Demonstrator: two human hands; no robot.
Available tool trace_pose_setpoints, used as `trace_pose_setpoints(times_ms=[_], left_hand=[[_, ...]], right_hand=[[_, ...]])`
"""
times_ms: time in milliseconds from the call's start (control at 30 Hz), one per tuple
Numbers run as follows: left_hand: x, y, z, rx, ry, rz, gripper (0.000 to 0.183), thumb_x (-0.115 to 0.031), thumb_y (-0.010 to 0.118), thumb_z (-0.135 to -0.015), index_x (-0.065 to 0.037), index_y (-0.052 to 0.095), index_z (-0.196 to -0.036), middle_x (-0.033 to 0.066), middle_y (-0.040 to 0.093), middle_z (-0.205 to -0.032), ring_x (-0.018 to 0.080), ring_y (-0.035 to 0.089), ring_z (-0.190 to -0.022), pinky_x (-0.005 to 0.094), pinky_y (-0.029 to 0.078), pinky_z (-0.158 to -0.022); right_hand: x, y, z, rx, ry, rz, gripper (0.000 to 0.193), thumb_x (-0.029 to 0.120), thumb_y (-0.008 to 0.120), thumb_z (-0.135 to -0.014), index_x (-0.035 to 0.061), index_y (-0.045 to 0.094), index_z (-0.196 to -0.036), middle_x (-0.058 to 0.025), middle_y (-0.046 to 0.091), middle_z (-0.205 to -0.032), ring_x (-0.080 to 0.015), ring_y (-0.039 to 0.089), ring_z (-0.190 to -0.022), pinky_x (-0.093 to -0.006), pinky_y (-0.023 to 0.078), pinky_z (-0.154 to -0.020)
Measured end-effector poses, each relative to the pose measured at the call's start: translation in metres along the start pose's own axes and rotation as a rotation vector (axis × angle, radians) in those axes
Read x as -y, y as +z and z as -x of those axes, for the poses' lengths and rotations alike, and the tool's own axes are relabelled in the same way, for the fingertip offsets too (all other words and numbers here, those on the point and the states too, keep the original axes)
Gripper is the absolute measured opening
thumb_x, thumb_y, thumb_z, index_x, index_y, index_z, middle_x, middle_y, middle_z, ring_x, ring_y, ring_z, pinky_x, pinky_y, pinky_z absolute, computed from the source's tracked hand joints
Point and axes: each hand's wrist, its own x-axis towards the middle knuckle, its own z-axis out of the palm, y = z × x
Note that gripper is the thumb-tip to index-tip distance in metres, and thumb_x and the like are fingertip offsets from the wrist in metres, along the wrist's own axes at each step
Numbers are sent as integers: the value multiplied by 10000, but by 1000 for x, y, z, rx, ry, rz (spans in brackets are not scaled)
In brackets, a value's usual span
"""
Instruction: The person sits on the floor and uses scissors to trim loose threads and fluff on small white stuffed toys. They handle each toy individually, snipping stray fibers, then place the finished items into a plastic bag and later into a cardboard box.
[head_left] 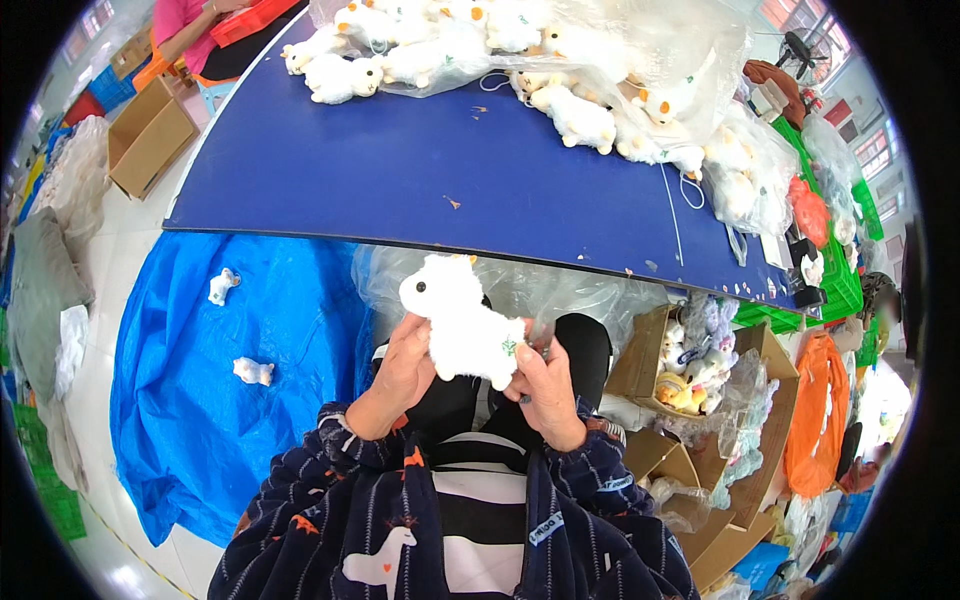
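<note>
A white fluffy plush animal [460, 325] with a black eye and a small green mark near its rear is held up above my lap, its head to the left. My left hand [405, 365] grips it at the chest and front, fingers partly behind it. At the rear end my right hand [545, 385] pinches the plush by its hindquarters, the thumb in front. Beyond it, many similar white plush animals [430, 60] lie heaped along the far side of the blue table [400, 170], some inside clear plastic bags [700, 60].
A blue tarp [240, 420] at left bears two small white plush toys [253, 371]. Right of my legs stand cardboard boxes [640, 355] with more plush toys. An orange bag [818, 415] and green crates [845, 280] lie farther right. Another person [185, 30] sits at the far left.
</note>
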Motion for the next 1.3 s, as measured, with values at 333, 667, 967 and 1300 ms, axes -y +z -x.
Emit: trace_pose_setpoints(times_ms=[333,667,967,1300], left_hand=[[-5,19,1,-55,71,-192,398,-63,560,-849,14,424,-1214,100,536,-1145,199,543,-1045,341,436,-902],[-9,15,-2,-125,-428,689,422,-451,406,-914,-128,490,-1172,69,586,-1077,224,583,-959,397,487,-806],[6,20,-1,-139,-441,641,436,-504,377,-906,-174,503,-1160,26,587,-1060,188,551,-970,410,409,-877],[8,5,-1,32,-409,768,389,-316,465,-868,-53,502,-1152,120,564,-1120,250,569,-996,452,452,-861]], right_hand=[[5,0,-3,-79,-303,420,152,57,651,-782,27,531,-872,32,516,-689,-8,423,-559,-172,331,-482],[22,-5,0,80,-684,920,290,52,640,-750,16,572,-1030,-10,538,-801,-53,431,-595,-199,347,-490],[7,15,3,32,-439,690,129,14,686,-727,1,619,-836,-21,552,-684,-68,473,-562,-184,362,-503],[45,-9,8,54,-245,722,281,58,639,-751,-5,594,-1022,41,506,-723,-28,420,-609,-168,353,-556]])
